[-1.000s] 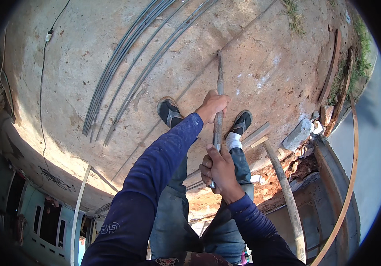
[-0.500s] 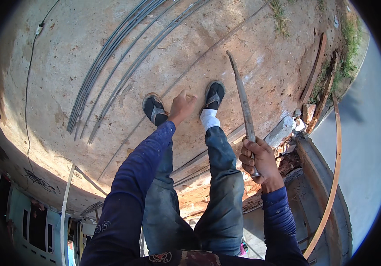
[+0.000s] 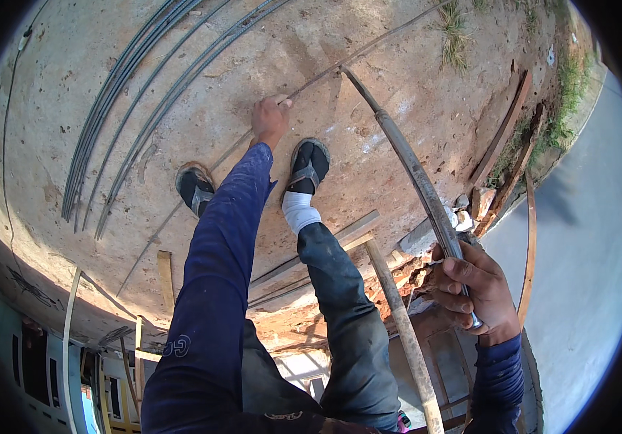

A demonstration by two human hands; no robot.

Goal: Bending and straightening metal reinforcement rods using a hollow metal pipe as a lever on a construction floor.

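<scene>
My left hand (image 3: 271, 119) is closed on a long thin steel rod (image 3: 375, 43) that runs diagonally across the dusty concrete ground (image 3: 253, 65), just above my feet. In my right hand (image 3: 474, 282), at the lower right, is a long metal bar tool (image 3: 419, 177) with a thicker pipe-like section and a narrower end. That narrow end is at the thin rod, right of my left hand; I cannot tell whether it grips it. My left foot (image 3: 195, 188) and right foot (image 3: 304, 170), in sandals, stand below the rod.
Several rebar lengths (image 3: 123, 87) lie at the upper left, beside a black cable (image 3: 7, 137). Planks (image 3: 499, 126), broken concrete (image 3: 419, 235) and grass (image 3: 452, 32) line the right edge, with smooth grey pavement (image 3: 578, 239) beyond. A pole (image 3: 405, 325) and timber stand near my legs.
My left hand let go of the bar tool, moved up-left and closed on the thin rod. My right hand, with the tool, moved rightward, and the tool now slants toward that rod.
</scene>
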